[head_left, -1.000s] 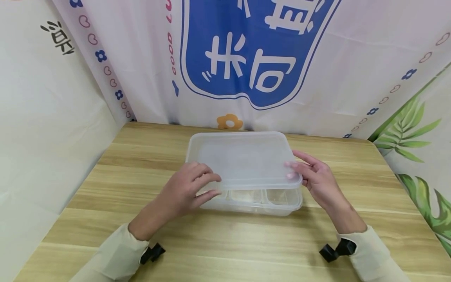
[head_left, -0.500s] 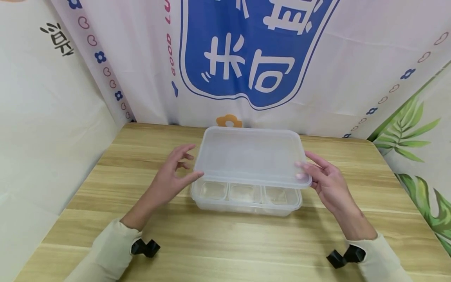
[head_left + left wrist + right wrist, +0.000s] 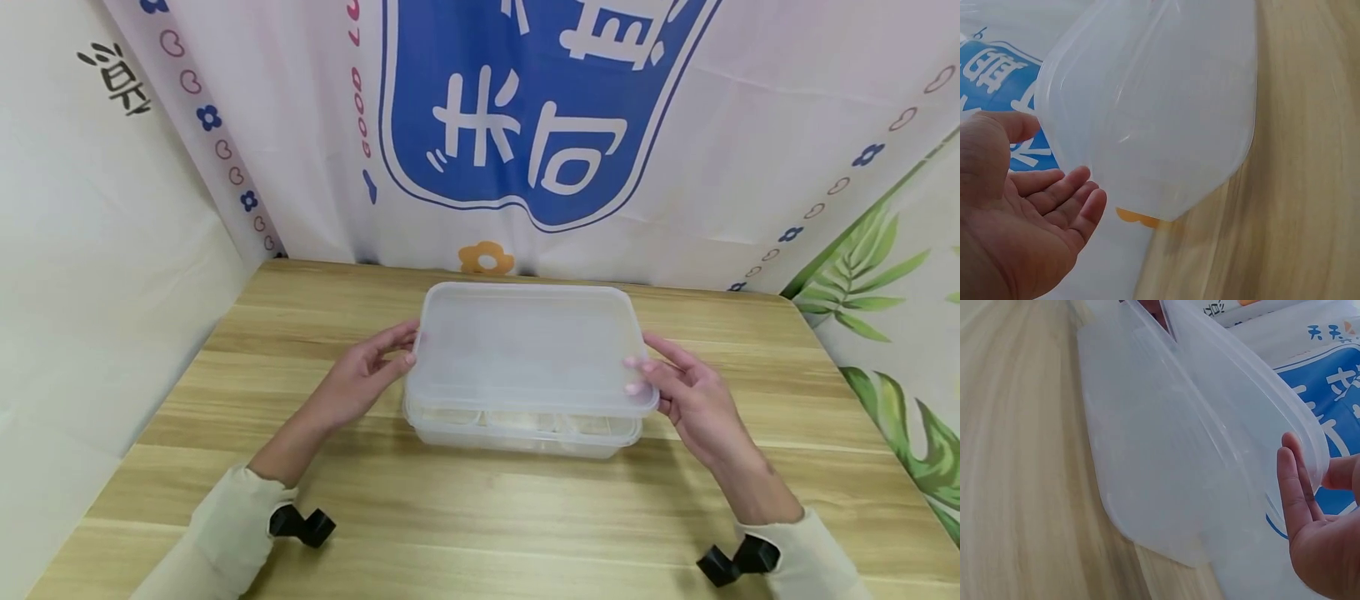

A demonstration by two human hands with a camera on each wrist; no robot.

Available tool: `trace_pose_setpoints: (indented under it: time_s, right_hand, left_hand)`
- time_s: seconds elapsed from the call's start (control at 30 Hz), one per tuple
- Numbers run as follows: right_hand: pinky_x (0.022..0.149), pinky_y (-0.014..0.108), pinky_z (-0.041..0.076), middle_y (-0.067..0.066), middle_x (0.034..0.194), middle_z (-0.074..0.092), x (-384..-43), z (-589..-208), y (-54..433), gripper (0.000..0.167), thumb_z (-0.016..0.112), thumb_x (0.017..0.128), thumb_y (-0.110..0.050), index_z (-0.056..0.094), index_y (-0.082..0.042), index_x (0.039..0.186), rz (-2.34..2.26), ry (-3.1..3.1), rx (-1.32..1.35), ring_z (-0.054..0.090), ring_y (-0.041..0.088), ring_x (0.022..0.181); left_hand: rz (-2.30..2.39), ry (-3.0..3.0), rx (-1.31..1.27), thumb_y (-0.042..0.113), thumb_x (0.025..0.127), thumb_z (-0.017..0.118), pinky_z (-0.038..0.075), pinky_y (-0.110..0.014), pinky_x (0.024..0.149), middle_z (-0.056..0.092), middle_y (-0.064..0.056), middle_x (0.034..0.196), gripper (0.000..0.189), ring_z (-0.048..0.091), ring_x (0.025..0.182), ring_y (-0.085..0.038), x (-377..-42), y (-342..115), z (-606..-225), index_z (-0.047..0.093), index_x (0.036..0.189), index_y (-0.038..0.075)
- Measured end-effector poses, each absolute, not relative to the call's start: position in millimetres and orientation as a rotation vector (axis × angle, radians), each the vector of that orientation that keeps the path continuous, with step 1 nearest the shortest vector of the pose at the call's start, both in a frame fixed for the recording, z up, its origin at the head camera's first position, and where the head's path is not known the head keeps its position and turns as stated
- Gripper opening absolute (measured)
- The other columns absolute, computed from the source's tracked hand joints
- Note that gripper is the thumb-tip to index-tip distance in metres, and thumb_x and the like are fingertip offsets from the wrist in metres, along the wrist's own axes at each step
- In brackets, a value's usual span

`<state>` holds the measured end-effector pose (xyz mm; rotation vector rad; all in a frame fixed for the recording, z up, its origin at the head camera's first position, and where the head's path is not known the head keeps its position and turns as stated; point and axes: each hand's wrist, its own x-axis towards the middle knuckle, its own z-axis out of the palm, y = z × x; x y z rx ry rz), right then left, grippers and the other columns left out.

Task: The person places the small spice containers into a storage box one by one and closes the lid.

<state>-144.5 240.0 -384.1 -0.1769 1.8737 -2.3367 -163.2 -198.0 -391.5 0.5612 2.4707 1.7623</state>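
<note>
A frosted, translucent plastic lid (image 3: pixel 528 346) is held slightly above a clear food container (image 3: pixel 517 443), whose front compartments show in the gap beneath the lid's near edge. My right hand (image 3: pixel 693 400) pinches the lid's right end near the front corner, thumb on top and fingertips visible through the plastic underneath. At the left end, my left hand (image 3: pixel 360 379) holds the rim between thumb and fingers. In the left wrist view the left thumb meets the rim while the fingers (image 3: pixel 1072 194) reach below it. The lid hides the container's rear part.
The box stands on a wood-grain table (image 3: pixel 480 517). Behind it hangs a white curtain (image 3: pixel 315 167) with a blue printed emblem (image 3: pixel 525 150). Pale cloth panels flank the table on both sides. Black wrist mounts (image 3: pixel 300 525) sit at the sleeves.
My left hand has moved from the front left corner to the lid's left end and now takes hold of it. The lid shifted right and up, then came back lower over the container.
</note>
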Motion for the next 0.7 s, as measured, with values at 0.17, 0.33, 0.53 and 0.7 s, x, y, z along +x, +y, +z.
trace_pose_setpoints:
  time_s: [0.17,0.33,0.53,0.7]
  right_hand:
    - [0.081,0.025,0.055,0.000,0.113,0.073,-143.3,-387.5,239.8,0.059,0.062,0.105,-0.012,0.037,0.005,0.155,-2.206,2.067,-0.150,0.069,0.011,0.097]
    - [0.073,0.023,0.053,0.007,0.104,0.067,-141.0,-391.9,241.9,0.054,0.063,0.105,-0.016,0.046,0.003,0.152,-1.841,2.498,-0.285,0.064,0.011,0.089]
    - [0.060,0.025,0.046,0.008,0.097,0.063,-138.8,-398.7,240.6,0.052,0.061,0.106,-0.013,0.045,0.005,0.152,-1.440,2.854,-0.518,0.055,0.014,0.075]
    - [0.054,0.025,0.040,0.002,0.082,0.053,-138.2,-400.9,239.3,0.054,0.063,0.106,-0.020,0.047,0.005,0.151,-1.317,2.960,-0.560,0.048,0.014,0.068]
  left_hand:
    - [1.773,2.470,0.593,0.013,0.107,0.058,0.049,-0.027,0.090,0.059,-0.020,0.139,0.048,0.056,0.124,-0.032,-161.7,-199.4,-395.4,0.047,0.151,-0.003]
    - [1.775,2.461,0.621,0.010,0.106,0.059,0.051,-0.029,0.088,0.059,-0.020,0.136,0.047,0.058,0.118,-0.033,-159.7,-199.9,-396.8,0.050,0.149,-0.004]
    - [1.708,2.517,0.587,0.015,0.106,0.061,0.050,-0.035,0.090,0.059,-0.015,0.140,0.047,0.058,0.118,-0.032,-157.4,-200.1,-393.9,0.052,0.150,0.002]
    - [1.674,2.562,0.613,0.014,0.105,0.062,0.047,-0.036,0.094,0.058,-0.013,0.142,0.047,0.053,0.128,-0.028,-157.7,-199.1,-394.6,0.053,0.149,0.001]
